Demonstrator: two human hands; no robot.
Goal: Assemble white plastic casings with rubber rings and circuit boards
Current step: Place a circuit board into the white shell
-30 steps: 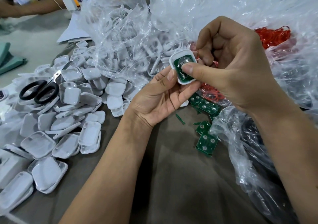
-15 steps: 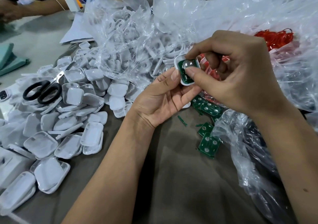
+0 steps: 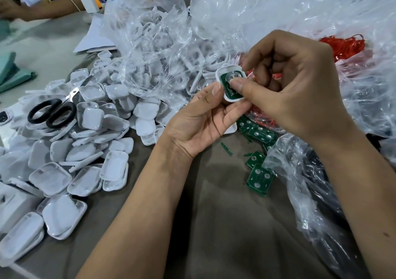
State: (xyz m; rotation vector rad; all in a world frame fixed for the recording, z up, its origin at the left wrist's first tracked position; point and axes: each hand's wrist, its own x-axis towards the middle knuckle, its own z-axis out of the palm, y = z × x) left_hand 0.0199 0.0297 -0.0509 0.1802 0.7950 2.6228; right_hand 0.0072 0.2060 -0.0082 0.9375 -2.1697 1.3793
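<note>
The surface (image 3: 214, 225) before you carries, on your left, a big pile of white casings (image 3: 85, 146) with black scissors (image 3: 52, 111) lying on top, and behind it clear plastic bags (image 3: 150, 43) with more white parts. On your right, a bag holds the red rubber rings (image 3: 342, 45). Loose green circuit boards (image 3: 260, 179) lie near the bag edge, below your hands.

Your left hand (image 3: 197, 124) holds one casing (image 3: 232, 86) above the surface, its fingers curled around the lower edge. A green board (image 3: 232, 93) already sits inside this casing. Your right hand (image 3: 295, 86) pinches the casing: the thumb presses down on the board, the index finger is hooked over the top edge, and the other fingers are curled.

You seem to be at the seating step, pressing the board into its place. I cannot tell if a ring is already inside. For the next move, press evenly until the board lies flat, and check that no corner stands up.
</note>
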